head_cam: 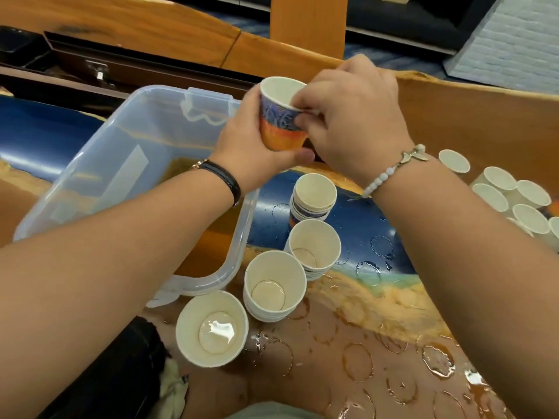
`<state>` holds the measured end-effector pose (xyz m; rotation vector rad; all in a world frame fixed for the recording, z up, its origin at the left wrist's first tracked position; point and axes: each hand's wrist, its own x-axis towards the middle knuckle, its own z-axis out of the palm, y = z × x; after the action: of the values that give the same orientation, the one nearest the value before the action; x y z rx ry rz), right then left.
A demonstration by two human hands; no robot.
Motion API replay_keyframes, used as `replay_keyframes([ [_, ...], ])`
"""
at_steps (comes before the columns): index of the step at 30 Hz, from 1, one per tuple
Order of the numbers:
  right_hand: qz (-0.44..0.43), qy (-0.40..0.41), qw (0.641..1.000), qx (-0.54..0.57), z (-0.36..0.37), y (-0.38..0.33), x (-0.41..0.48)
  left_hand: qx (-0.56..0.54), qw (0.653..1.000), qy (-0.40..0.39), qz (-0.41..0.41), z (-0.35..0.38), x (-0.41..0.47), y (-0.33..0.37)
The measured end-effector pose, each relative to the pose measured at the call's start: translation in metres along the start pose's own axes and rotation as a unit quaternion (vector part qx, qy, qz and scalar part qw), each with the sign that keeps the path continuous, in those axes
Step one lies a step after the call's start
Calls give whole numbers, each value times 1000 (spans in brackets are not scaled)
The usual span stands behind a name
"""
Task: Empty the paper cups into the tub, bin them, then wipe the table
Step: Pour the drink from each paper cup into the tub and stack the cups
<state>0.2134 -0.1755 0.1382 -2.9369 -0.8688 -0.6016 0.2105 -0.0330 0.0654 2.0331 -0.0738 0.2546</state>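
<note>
My left hand grips a blue-and-orange paper cup from below, upright, beside the right rim of the clear plastic tub. My right hand pinches that cup's rim with thumb and fingers. Brown liquid lies in the tub's bottom. Several stacks of used cups stand on the table below my hands: one stack, another, a third, and a single cup with a little liquid in it.
A cluster of white cups stands at the right edge. The table top is wet with many ring marks and droplets. A white cloth lies at the lower left. Wooden benches run along the back.
</note>
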Motion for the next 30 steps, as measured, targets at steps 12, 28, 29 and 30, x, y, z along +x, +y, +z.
replay_keyframes([
  [12,94,-195,958,187,104,-58,7,161,985,30,-55,-79,-2,-51],
  [28,86,-198,966,144,112,-56,2,516,775,-273,-243,-84,-1,-71],
  [29,86,-199,965,145,112,-56,2,524,767,-278,-246,-84,0,-71],
  [30,87,-199,965,145,111,-56,2,532,759,-283,-247,-84,1,-70],
])
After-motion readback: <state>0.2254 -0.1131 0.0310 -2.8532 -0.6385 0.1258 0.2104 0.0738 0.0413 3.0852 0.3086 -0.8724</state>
